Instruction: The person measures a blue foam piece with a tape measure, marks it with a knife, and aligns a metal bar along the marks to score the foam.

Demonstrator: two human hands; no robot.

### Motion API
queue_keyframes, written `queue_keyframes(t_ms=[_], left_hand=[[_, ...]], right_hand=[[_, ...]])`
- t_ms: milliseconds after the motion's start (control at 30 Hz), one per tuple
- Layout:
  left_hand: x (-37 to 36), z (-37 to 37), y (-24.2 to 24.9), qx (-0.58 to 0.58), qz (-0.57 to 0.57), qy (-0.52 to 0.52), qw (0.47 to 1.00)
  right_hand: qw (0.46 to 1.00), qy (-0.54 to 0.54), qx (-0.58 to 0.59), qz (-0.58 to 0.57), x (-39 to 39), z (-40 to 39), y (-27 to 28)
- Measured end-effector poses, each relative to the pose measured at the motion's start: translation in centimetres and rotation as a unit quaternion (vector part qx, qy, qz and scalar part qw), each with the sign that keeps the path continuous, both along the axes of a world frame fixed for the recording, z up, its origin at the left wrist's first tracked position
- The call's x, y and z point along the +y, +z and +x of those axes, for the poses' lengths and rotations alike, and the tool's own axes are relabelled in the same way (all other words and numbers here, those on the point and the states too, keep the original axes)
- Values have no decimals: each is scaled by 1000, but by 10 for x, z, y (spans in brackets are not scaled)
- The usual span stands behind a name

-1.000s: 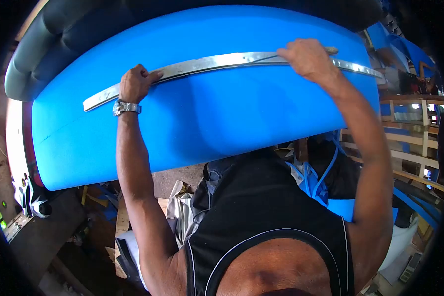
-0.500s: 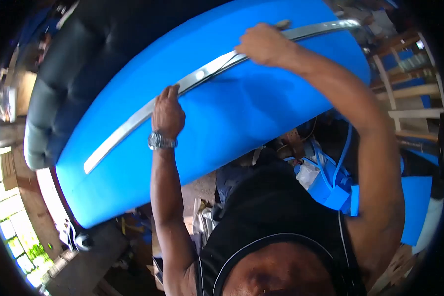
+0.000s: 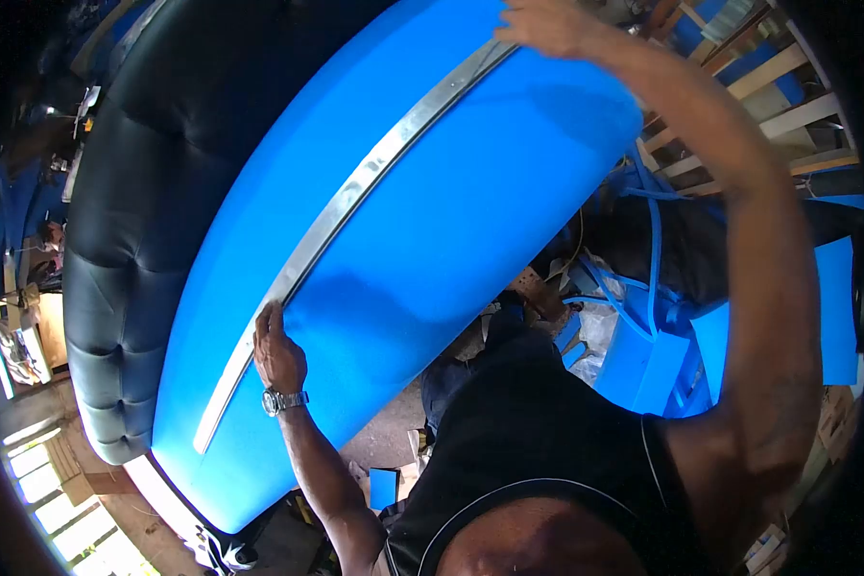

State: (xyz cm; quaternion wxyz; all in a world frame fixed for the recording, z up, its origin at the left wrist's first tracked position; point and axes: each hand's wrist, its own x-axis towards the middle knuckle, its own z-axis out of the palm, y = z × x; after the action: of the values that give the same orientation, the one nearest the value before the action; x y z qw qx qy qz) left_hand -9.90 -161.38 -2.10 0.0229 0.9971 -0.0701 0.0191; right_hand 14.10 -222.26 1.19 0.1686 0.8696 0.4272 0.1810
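Metal strip (image 3: pixel 355 187) runs lengthwise along blue foam (image 3: pixel 451 221); left hand (image 3: pixel 280 355) uncurled against it, toward foam's left edge; right hand (image 3: pixel 545 26): grip unclear.

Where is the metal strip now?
In the head view, mostly left of centre, the metal strip lies on the blue sheet, left hand on its lower part, right hand farther up.

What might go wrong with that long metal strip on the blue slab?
The metal strip might slip sideways: the fingers of the left hand seem merely to rest on it. Its lower end runs past that hand unheld, so it could swing and perhaps mark the blue slab.
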Motion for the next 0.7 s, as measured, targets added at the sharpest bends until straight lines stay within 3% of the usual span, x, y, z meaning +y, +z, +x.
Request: queue_keyframes(t_ms=[167,267,300,333,400,467,633,700], left_hand=[[-10,10,-6,-13,-2,-30,999],[-2,5,5,6,39,-34,999],[-2,5,6,7,55,-37,998],[2,2,7,6,56,-37,998],[-5,2,14,14,37,-23,999],[-4,1,14,10,26,-25,999],[19,2,5,-1,71,-73,995],[30,4,6,8,37,-74,997]], right_hand=[[953,-272,-34,-132,-102,-31,32],[895,-445,12,14,-148,-46,26],[878,-465,100,60,-175,-48,14],[851,-477,191,108,-203,-45,-9],[757,-478,327,304,-164,-75,16],[686,-443,327,475,-101,-107,14],[477,-401,385,681,-42,-82,-48],[429,-419,391,698,-38,-62,-59]])
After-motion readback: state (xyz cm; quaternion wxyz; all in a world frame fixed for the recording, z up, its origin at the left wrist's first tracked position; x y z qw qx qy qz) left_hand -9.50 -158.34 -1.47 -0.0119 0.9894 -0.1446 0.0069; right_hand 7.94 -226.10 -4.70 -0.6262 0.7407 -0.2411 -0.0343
